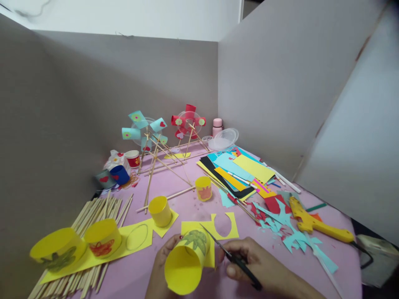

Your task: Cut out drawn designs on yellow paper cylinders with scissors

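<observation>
My left hand (161,259) is wrapped round a yellow paper cylinder (183,270), tilted with its open end toward me and a green leaf-like drawing on its side. Behind it lies yellow paper (193,225) with cut-out edges; whether the two are joined I cannot tell. In my right hand (252,259) are scissors (238,263) with dark handles, their blades pointing up and left beside the cylinder. More yellow cylinders stand close by: one (159,211) on a paper square, one (203,189) with an orange drawing, and two at the left, including one (102,238) with a red drawing.
Bamboo sticks (77,241) are piled at the left. Two stick-framed wheels, one with light-blue tubes (131,133) and one with red tubes (190,109), stand at the back. Coloured paper (254,166), blue scraps (293,238) and a yellow glue gun (324,228) lie at right.
</observation>
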Tool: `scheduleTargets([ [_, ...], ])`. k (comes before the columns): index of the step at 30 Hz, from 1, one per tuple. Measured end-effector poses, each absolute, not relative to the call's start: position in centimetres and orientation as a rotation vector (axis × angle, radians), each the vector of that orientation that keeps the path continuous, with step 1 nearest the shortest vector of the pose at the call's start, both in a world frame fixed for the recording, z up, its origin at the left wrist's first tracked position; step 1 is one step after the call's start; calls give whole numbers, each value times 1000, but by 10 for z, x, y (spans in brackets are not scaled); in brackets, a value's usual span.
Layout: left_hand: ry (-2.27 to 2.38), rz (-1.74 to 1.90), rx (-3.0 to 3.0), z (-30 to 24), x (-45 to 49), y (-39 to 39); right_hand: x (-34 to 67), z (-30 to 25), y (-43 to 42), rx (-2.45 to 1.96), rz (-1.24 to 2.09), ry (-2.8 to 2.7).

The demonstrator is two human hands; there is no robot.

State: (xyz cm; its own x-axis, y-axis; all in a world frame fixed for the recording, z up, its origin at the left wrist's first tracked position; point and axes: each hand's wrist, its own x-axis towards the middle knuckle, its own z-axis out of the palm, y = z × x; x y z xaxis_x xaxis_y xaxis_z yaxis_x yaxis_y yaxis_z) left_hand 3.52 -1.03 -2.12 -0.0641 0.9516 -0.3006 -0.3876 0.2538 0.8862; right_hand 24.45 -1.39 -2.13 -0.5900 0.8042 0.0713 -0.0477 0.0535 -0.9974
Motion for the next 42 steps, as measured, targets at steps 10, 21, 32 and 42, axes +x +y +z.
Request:
scheduleTargets([
  [10, 1111, 1214, 572, -8, 33, -5, 246, -23, -15, -709, 1804, -1609],
  [21, 1180, 1397, 744, 11, 22, -12, 265, -23, -9, -695, 2019, -1591],
  [32, 1229, 1351, 525, 14, 23, -9, 259, -26, -12, -730, 1841, -1761],
  [42, 1165, 1122, 707, 8, 28, -16, 256, -22, -12, -754, 1810, -1752],
])
